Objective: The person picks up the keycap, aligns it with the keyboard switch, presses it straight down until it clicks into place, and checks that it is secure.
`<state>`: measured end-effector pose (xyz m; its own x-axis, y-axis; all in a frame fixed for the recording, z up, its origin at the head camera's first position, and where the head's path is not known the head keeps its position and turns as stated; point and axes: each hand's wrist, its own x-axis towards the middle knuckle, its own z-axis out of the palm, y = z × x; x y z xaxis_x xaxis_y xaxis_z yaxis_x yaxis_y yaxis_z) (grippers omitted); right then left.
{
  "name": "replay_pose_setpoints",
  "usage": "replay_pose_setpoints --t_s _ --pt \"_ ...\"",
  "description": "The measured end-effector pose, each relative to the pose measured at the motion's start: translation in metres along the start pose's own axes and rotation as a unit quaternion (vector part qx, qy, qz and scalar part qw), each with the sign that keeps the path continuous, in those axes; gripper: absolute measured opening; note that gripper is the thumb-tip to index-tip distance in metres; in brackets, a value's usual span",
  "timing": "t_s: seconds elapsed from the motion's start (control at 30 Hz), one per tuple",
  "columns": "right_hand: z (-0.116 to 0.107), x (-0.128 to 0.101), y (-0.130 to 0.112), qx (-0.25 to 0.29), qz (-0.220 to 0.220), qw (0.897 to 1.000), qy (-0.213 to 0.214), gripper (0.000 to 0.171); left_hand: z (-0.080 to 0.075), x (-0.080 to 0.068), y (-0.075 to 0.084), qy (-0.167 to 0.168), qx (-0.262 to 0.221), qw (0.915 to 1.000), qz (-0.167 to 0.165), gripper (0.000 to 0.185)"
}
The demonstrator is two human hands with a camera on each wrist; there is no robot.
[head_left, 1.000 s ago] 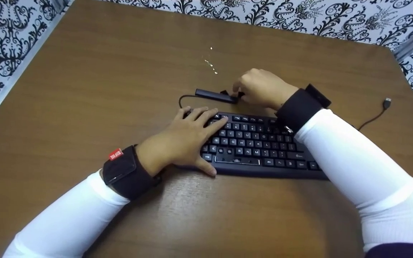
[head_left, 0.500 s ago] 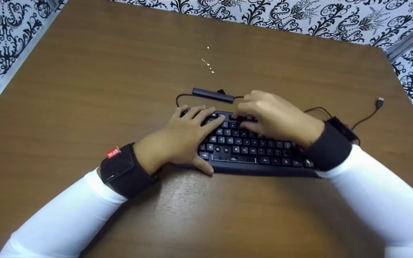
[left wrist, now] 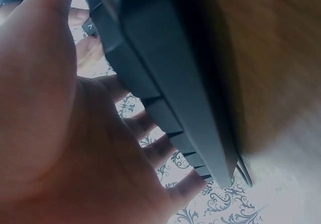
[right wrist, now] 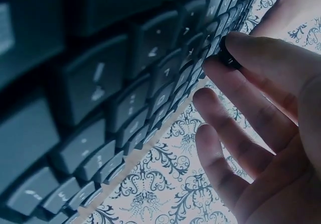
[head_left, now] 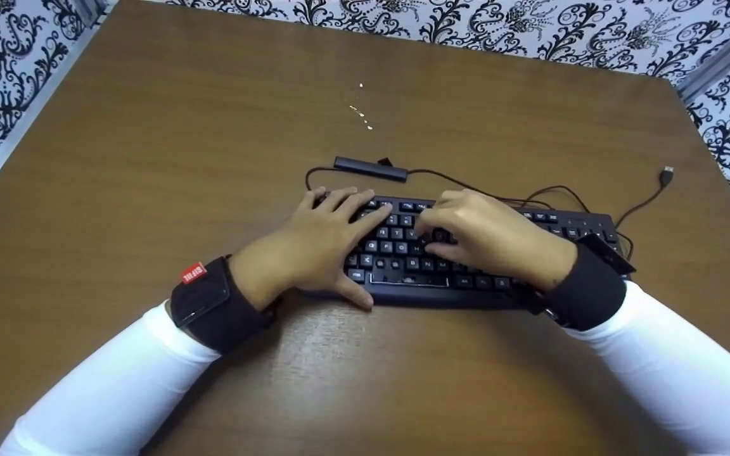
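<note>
The right hand (head_left: pixel 495 237) has come back from the hub (head_left: pixel 370 168), where it was busy a second ago at the near end of that black bar; half a second ago it was crossing over the top key row, and now it lies on the middle of the keyboard (head_left: pixel 466 253), fingers loosely bent and spread apart, tips on the keys, gripping nothing; the right wrist view shows those fingers (right wrist: pixel 241 118) separated, with one tip touching a key edge. The left hand (head_left: pixel 314 244) has stayed where it was on the keyboard's left end: fingers straight and fanned over the upper rows, thumb along the front edge at about 5 o'clock from the knuckles; the left wrist view shows the open palm (left wrist: pixel 60 133) beside the keyboard's side, fingers apart. With the right arm drawn back, the keyboard's right end and the cable (head_left: pixel 498 190) running from the hub's right end toward it are uncovered; the camera has also shifted slightly.

The keyboard sits flat on the table (head_left: pixel 149 158), a little right of centre; the hub lies just beyond it at 12 o'clock from the left hand, close but apart from the keys. A loose plug (head_left: pixel 667 174) on its cord lies at 2 o'clock from the keyboard, near the table's right edge. No containers show; a few pale specks (head_left: pixel 362 114) lie on the wood at 12 o'clock from the hub.
</note>
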<state>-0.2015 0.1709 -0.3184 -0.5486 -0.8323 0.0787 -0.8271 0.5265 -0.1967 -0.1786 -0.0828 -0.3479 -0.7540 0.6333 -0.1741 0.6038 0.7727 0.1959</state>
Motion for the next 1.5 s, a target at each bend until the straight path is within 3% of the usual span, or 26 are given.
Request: replay_pose_setpoints --t_s 0.47,1.5 --pt "0.005 -0.011 0.005 -0.004 0.014 1.0 0.013 0.018 0.002 0.001 0.0 -0.001 0.001 1.0 0.001 0.13" --pt "0.014 -0.01 -0.002 -0.041 0.022 0.998 0.047 0.02 0.0 0.0 0.001 -0.004 0.001 1.0 -0.001 0.129"
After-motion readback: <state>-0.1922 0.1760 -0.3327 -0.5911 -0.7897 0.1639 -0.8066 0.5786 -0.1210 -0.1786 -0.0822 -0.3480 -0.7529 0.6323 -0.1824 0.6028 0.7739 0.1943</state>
